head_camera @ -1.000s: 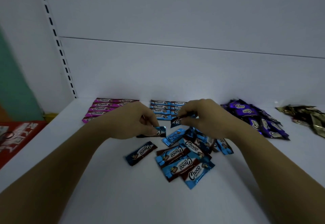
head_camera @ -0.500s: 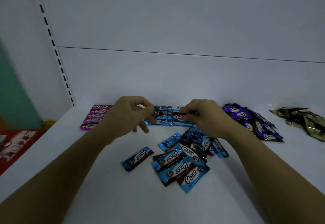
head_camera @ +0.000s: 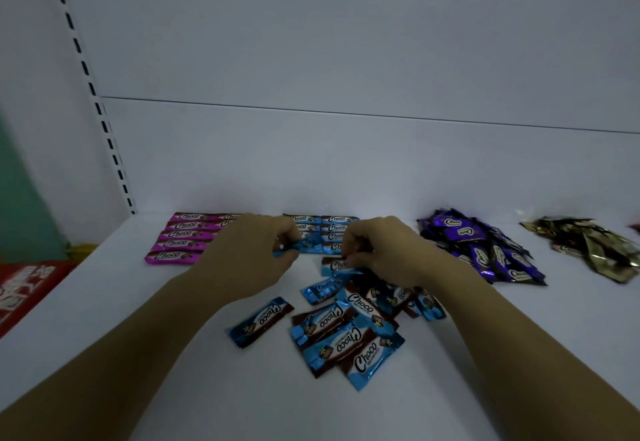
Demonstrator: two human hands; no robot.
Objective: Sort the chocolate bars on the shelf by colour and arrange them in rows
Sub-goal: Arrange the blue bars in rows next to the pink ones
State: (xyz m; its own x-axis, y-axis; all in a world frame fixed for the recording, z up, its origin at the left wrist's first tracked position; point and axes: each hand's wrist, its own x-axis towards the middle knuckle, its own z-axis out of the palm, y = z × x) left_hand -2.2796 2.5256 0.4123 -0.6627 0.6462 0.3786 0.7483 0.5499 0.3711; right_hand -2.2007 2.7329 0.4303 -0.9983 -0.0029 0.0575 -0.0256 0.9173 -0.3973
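The left hand [head_camera: 256, 257] has its fingers curled round the end of a blue bar [head_camera: 300, 247], pinching it just above the shelf [head_camera: 114, 305] at the near edge of the blue rows [head_camera: 337, 227]. The right hand [head_camera: 384, 253] is close beside it, fingertips bent and pinching a second blue bar [head_camera: 335, 266], which lies just in front of those same rows. The blue rows stand in two neat columns against the back panel, partly hidden behind both hands. Left of them, well lined up, are the pink rows [head_camera: 187, 238], also in stacked lines. In front of the hands lies a loose blue pile [head_camera: 349, 333] of overlapping wrappers at mixed angles, with one single blue bar [head_camera: 261, 319] apart from it on the left. To the right of the right forearm sits a purple heap [head_camera: 481, 250], unsorted, and further right a gold heap [head_camera: 595, 246]. A red box [head_camera: 24, 288] shows at the far left edge.
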